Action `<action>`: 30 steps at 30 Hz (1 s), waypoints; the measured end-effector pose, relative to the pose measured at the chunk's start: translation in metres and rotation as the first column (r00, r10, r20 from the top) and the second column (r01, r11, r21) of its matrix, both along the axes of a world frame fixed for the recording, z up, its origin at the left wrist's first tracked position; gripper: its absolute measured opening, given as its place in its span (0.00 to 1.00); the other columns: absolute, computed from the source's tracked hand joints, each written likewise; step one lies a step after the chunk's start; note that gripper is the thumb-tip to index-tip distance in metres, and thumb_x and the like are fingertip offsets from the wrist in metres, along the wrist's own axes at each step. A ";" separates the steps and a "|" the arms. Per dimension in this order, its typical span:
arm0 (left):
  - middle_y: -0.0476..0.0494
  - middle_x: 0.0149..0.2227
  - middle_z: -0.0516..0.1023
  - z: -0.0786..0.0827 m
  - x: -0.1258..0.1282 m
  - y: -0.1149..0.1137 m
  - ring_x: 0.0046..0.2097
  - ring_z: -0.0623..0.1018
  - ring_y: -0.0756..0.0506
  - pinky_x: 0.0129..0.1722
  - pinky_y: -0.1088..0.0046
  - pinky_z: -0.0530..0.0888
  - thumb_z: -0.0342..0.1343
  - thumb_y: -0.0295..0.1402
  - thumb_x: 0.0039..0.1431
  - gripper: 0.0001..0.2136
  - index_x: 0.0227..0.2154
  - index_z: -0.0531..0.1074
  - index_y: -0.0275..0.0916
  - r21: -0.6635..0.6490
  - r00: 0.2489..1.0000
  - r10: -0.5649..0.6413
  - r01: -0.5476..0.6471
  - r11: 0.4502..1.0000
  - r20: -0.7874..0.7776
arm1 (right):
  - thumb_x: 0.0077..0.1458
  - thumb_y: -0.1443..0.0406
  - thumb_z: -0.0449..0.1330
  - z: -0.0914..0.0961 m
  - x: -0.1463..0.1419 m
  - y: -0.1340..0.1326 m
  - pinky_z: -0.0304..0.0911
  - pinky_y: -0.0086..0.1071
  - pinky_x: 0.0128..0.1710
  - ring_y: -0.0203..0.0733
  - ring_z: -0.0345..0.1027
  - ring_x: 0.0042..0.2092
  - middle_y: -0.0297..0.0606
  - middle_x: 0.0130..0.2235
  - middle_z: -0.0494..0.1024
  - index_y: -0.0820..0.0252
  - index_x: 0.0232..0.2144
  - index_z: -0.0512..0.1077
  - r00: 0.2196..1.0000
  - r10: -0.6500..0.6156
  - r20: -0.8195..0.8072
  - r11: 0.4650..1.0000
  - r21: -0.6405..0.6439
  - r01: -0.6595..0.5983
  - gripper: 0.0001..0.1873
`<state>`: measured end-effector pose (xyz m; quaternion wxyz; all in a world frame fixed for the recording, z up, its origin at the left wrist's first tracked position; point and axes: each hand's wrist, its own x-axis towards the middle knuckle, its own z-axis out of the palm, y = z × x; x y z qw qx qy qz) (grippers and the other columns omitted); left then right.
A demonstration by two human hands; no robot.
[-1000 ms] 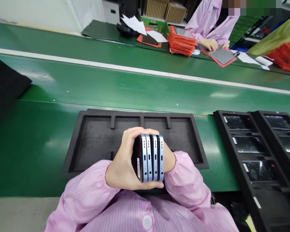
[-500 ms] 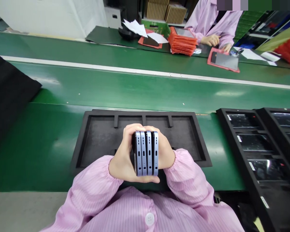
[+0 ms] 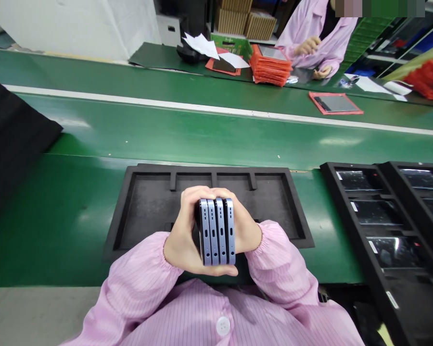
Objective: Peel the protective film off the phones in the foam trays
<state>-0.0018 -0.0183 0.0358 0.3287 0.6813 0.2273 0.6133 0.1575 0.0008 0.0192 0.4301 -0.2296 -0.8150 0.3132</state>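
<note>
A stack of several light-blue phones [image 3: 216, 231] stands on edge between my two hands, bottom edges with ports facing me. My left hand [image 3: 183, 239] wraps the stack's left side, thumb under it. My right hand [image 3: 246, 228] presses the right side, fingers curled over the top. Both hands are closed on the stack, just above the near part of an empty black foam tray [image 3: 137, 211] with slots along its far wall.
Two black trays [image 3: 378, 226] holding phones lie at the right. A green conveyor belt [image 3: 202, 129] runs across behind. On the far side a co-worker's hands [image 3: 310, 48] are raised near orange sleeves [image 3: 270, 65]; a red-backed device [image 3: 335, 103] lies on the belt. Black foam [image 3: 10, 134] sits left.
My hands squeezed the phones into a tighter, squarer stack and held it almost in place. The co-worker let go of the red-backed device, which has travelled right on the belt.
</note>
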 end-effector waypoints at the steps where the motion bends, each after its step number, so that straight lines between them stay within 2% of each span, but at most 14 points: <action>1: 0.41 0.47 0.64 0.000 0.000 0.000 0.49 0.71 0.36 0.49 0.53 0.74 0.74 0.53 0.41 0.40 0.55 0.63 0.45 0.014 1.000 0.005 -0.005 1.000 -0.002 | 0.38 0.51 0.74 -0.001 0.000 0.000 0.67 0.42 0.55 0.49 0.69 0.53 0.44 0.53 0.68 0.51 0.60 0.51 1.000 0.014 -0.005 1.000 0.001 -0.014 0.53; 5: 0.38 0.51 0.65 0.000 -0.003 0.001 0.55 0.68 0.33 0.56 0.49 0.69 0.74 0.53 0.42 0.41 0.56 0.62 0.45 0.001 0.999 0.006 -0.006 1.000 -0.050 | 0.46 0.48 0.70 -0.001 -0.002 0.001 0.64 0.46 0.61 0.50 0.65 0.60 0.47 0.59 0.65 0.51 0.64 0.49 0.999 0.025 -0.021 1.000 -0.007 -0.025 0.52; 8: 0.36 0.53 0.66 -0.002 -0.008 0.003 0.60 0.65 0.31 0.62 0.46 0.63 0.72 0.51 0.45 0.40 0.58 0.61 0.43 -0.008 0.999 -0.022 0.021 1.000 -0.050 | 0.48 0.49 0.70 0.002 -0.002 -0.001 0.59 0.53 0.65 0.57 0.55 0.67 0.53 0.65 0.56 0.55 0.68 0.44 0.997 -0.068 0.047 0.997 0.049 0.066 0.56; 10: 0.36 0.52 0.67 -0.003 -0.011 0.004 0.57 0.68 0.32 0.59 0.49 0.67 0.73 0.49 0.44 0.41 0.59 0.61 0.43 -0.015 0.998 -0.025 0.024 1.000 -0.059 | 0.46 0.48 0.71 0.004 -0.001 -0.005 0.58 0.57 0.65 0.62 0.49 0.69 0.55 0.68 0.49 0.55 0.70 0.39 0.982 -0.168 0.091 0.978 0.139 0.154 0.62; 12: 0.36 0.51 0.68 -0.005 -0.012 0.004 0.53 0.72 0.34 0.54 0.52 0.71 0.73 0.49 0.42 0.42 0.58 0.62 0.43 -0.029 0.998 -0.017 0.015 0.999 -0.053 | 0.45 0.45 0.71 0.006 0.001 -0.009 0.59 0.62 0.64 0.66 0.49 0.69 0.52 0.70 0.45 0.50 0.71 0.34 0.974 -0.221 0.047 0.949 0.242 0.204 0.65; 14: 0.37 0.51 0.68 -0.006 -0.011 0.004 0.51 0.73 0.35 0.52 0.53 0.73 0.73 0.49 0.42 0.42 0.58 0.62 0.43 -0.039 0.999 -0.017 0.016 0.999 -0.033 | 0.42 0.42 0.70 0.007 0.005 -0.013 0.61 0.64 0.61 0.66 0.54 0.67 0.47 0.69 0.46 0.44 0.70 0.39 0.971 -0.233 -0.045 0.913 0.335 0.234 0.64; 16: 0.37 0.51 0.67 -0.006 -0.010 0.003 0.51 0.72 0.35 0.52 0.53 0.73 0.73 0.49 0.42 0.41 0.58 0.61 0.43 -0.057 1.000 -0.022 0.021 0.998 -0.015 | 0.39 0.39 0.69 0.008 0.007 -0.017 0.62 0.65 0.60 0.65 0.59 0.63 0.41 0.68 0.51 0.39 0.65 0.52 0.959 -0.267 -0.095 0.863 0.420 0.281 0.55; 19: 0.37 0.50 0.66 -0.006 -0.008 0.002 0.50 0.72 0.36 0.51 0.52 0.73 0.72 0.49 0.43 0.41 0.58 0.61 0.44 -0.071 1.000 -0.019 0.018 0.997 -0.015 | 0.40 0.39 0.68 0.006 0.008 -0.022 0.65 0.63 0.57 0.59 0.64 0.58 0.36 0.61 0.62 0.38 0.50 0.69 0.921 -0.368 -0.126 0.759 0.531 0.376 0.35; 23: 0.38 0.49 0.67 -0.003 -0.007 0.001 0.50 0.71 0.37 0.49 0.57 0.73 0.73 0.49 0.43 0.40 0.57 0.61 0.44 -0.042 0.999 -0.043 0.042 0.998 -0.032 | 0.44 0.48 0.69 -0.002 0.001 -0.023 0.70 0.56 0.55 0.53 0.66 0.54 0.33 0.52 0.68 0.39 0.35 0.75 0.875 -0.398 -0.274 0.666 0.569 0.482 0.15; 25: 0.39 0.49 0.66 -0.002 -0.008 0.002 0.49 0.71 0.37 0.48 0.59 0.73 0.73 0.48 0.43 0.40 0.57 0.61 0.44 -0.040 0.997 -0.066 0.065 0.997 -0.032 | 0.44 0.52 0.71 -0.006 -0.003 -0.022 0.71 0.57 0.55 0.53 0.67 0.54 0.32 0.50 0.69 0.35 0.33 0.76 0.842 -0.395 -0.366 0.631 0.559 0.539 0.11; 27: 0.39 0.49 0.66 -0.002 -0.009 0.002 0.49 0.71 0.38 0.48 0.59 0.73 0.72 0.48 0.44 0.39 0.57 0.61 0.44 -0.048 0.996 -0.087 0.085 0.995 -0.029 | 0.43 0.56 0.72 -0.007 -0.006 -0.021 0.72 0.59 0.54 0.53 0.69 0.52 0.31 0.49 0.69 0.31 0.34 0.76 0.831 -0.374 -0.412 0.630 0.544 0.554 0.14; 30: 0.39 0.49 0.66 -0.003 -0.009 0.003 0.49 0.72 0.38 0.48 0.58 0.74 0.69 0.52 0.47 0.38 0.57 0.61 0.45 -0.069 0.993 -0.118 0.117 0.991 -0.019 | 0.44 0.60 0.72 -0.009 -0.004 -0.024 0.78 0.52 0.47 0.50 0.71 0.51 0.31 0.54 0.67 0.34 0.38 0.76 0.904 -0.268 -0.333 0.739 0.532 0.415 0.18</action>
